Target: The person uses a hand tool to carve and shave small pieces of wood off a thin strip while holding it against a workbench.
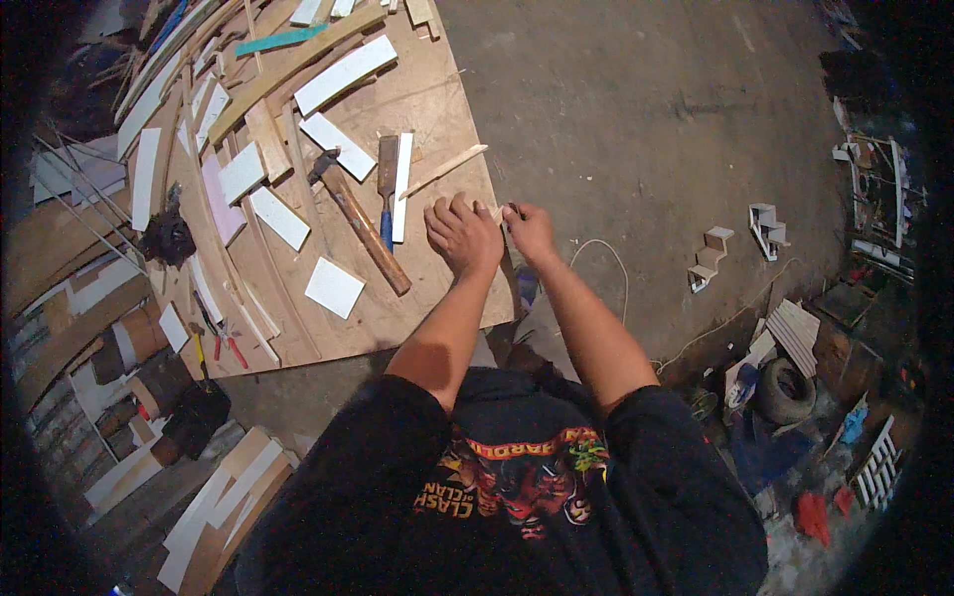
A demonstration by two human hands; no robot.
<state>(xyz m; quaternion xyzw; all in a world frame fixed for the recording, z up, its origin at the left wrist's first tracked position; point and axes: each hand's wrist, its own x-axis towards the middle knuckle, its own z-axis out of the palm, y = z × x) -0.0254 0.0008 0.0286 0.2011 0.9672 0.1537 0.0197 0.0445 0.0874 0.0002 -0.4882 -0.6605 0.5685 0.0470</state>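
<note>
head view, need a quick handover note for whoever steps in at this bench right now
Left hand: pressed knuckles-up on a small wood piece at the plywood board edge.
Right hand: pinching a small dark tool at that same piece; its grip is closed, the tool too small to identify.
Nearby: hammer, blue-handled chisel, thin wood strip, white offcuts on the board.
Done: cannot tell from this view.
Left: the piece is in both hands, not set down.

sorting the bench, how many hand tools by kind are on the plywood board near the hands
hammer: 1
chisel with blue handle: 1
pliers with red grips: 1
screwdriver with yellow handle: 1
total: 4
</note>
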